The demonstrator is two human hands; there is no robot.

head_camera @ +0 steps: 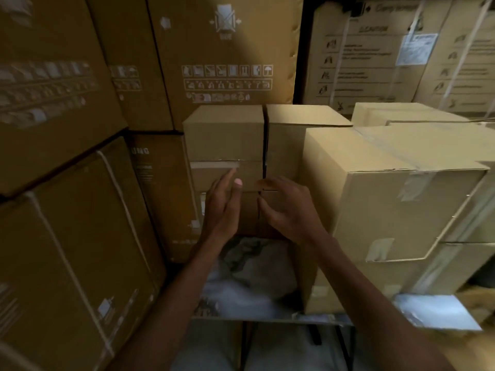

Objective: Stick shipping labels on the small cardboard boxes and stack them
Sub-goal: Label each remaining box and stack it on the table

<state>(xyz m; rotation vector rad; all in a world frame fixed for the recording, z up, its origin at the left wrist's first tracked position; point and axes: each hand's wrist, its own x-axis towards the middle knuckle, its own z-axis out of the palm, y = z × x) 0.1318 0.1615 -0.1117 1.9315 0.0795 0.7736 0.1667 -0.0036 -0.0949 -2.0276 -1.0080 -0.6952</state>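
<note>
Plain small cardboard boxes are stacked in two columns straight ahead; the top left box [223, 135] and the top right box [292, 140] stand side by side. My left hand [223, 207] is raised in front of the lower left box [249, 178], fingers straight, holding nothing. My right hand [289, 207] hovers in front of the seam between the columns with fingers loosely spread and empty. A taped box [388, 199] stands to the right, closer to me. No label shows in either hand.
Tall printed cartons [53, 129] wall in the left side and the back [227, 62]. More taped boxes [417, 116] fill the right. Crumpled plastic wrap [249, 277] lies on the surface below my hands, with a metal edge [267, 318] in front.
</note>
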